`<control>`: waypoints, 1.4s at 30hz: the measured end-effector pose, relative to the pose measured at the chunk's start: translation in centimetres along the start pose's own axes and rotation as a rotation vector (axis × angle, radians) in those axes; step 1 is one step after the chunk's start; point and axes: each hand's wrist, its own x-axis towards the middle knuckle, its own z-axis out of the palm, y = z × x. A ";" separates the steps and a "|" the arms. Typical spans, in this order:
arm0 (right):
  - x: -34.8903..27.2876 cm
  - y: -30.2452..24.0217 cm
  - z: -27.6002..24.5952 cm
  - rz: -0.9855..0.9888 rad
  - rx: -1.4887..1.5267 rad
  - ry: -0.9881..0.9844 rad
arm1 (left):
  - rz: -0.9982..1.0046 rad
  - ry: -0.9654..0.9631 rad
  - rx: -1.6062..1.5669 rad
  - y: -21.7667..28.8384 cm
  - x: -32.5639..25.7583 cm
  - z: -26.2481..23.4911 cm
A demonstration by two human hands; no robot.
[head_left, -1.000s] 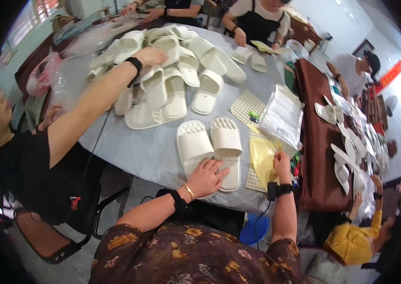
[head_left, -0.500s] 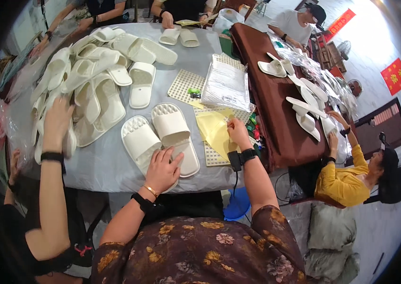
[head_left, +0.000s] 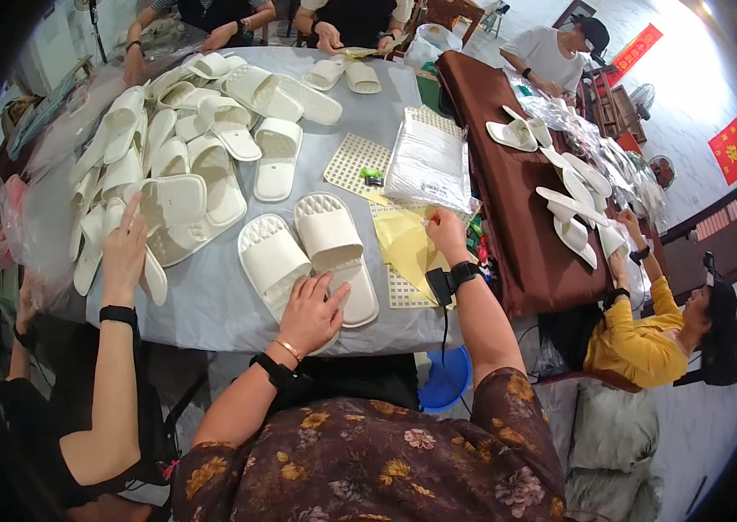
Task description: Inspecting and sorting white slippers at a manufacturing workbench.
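A pair of white slippers lies in front of me, a left slipper (head_left: 274, 265) and a right slipper (head_left: 336, 257), toes pointing away. My left hand (head_left: 310, 311) rests on their near parts, fingers spread. To the right, my right hand (head_left: 448, 237) is closed in a pinch over the upper edge of a yellow sheet (head_left: 403, 246); whatever sits between its fingertips is too small to make out. Sheets of small printed labels (head_left: 355, 163) lie under and beyond the yellow one, with a silvery plastic packet (head_left: 425, 161) on top.
A heap of white slippers (head_left: 203, 157) covers the table's left; a co-worker's hand (head_left: 125, 252) reaches into it. Brown padded surface (head_left: 508, 226) borders the right, with more slippers (head_left: 570, 187) and a person in yellow. Small green clips (head_left: 372, 176) lie by the packet. A blue bucket (head_left: 445, 380) stands below.
My view has shifted slightly, moving the scene rightward. At the heap, the co-worker's hand now touches a slipper turned sideways. My left hand stays on the pair, my right at the yellow sheet.
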 end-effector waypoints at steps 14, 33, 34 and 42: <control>0.8 1.2 2.3 -0.038 -0.031 -0.081 | 0.005 0.002 -0.014 0.1 0.1 -0.3; 1.0 4.3 3.1 -0.081 -0.045 -0.042 | 0.027 0.038 -0.060 0.0 0.3 0.2; 0.7 4.3 3.0 -0.091 0.009 -0.025 | 0.018 0.026 -0.050 0.1 0.2 0.2; 0.8 2.9 2.9 -0.076 -0.062 -0.086 | -0.001 0.039 -0.001 -0.2 -0.4 0.3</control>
